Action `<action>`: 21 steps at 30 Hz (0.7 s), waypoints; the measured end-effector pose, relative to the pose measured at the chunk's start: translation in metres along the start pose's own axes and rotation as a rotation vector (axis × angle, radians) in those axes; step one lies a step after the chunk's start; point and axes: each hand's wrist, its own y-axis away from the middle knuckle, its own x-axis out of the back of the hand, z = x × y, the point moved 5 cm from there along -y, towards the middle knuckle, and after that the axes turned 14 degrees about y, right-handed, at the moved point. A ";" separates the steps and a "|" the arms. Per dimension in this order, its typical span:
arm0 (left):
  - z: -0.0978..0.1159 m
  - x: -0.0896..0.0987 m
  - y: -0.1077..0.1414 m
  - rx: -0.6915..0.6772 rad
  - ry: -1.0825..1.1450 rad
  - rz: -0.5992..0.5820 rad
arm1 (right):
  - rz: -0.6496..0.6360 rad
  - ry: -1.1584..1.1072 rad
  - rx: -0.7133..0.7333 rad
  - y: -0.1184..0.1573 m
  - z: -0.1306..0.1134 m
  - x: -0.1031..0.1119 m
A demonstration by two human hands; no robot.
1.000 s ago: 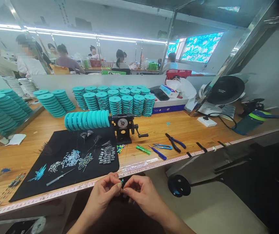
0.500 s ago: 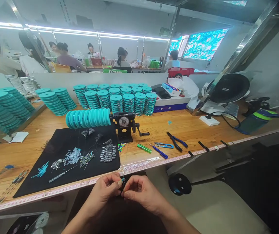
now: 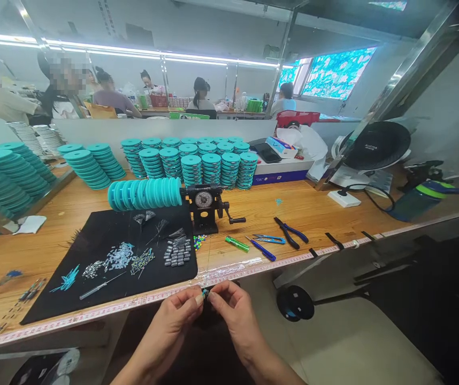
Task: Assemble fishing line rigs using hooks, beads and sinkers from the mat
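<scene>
through the head camera i see both hands at the front edge of a wooden counter (image 3: 253,211). my left hand (image 3: 177,315) pinches a tiny teal piece (image 3: 204,294) between thumb and forefinger, near that edge; my right hand (image 3: 234,310) has its fingertips drawn together just beside it, and i cannot tell whether they grip anything.

a tape measure (image 3: 249,269) runs along the counter's edge. on the left lies a black mat (image 3: 149,283) with small parts in heaps, and behind it a crank winder (image 3: 205,211) carries a row of teal spools (image 3: 145,194). pliers (image 3: 290,233) and a green lighter (image 3: 237,244) lie to the right. more spools stand stacked along the back, against a low partition (image 3: 221,127). beyond it, people (image 3: 111,100) sit at work under strip lights (image 3: 113,51), with a bright window (image 3: 337,73) at right.
</scene>
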 end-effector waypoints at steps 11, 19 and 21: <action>-0.003 -0.007 0.002 -0.080 0.026 0.037 | 0.047 -0.239 -0.078 0.012 0.001 -0.011; -0.012 -0.008 0.003 -0.033 0.115 -0.008 | -0.252 -0.651 -0.309 0.026 0.000 -0.031; -0.013 -0.006 0.003 -0.028 0.125 0.022 | -0.298 -0.674 -0.347 0.027 0.001 -0.032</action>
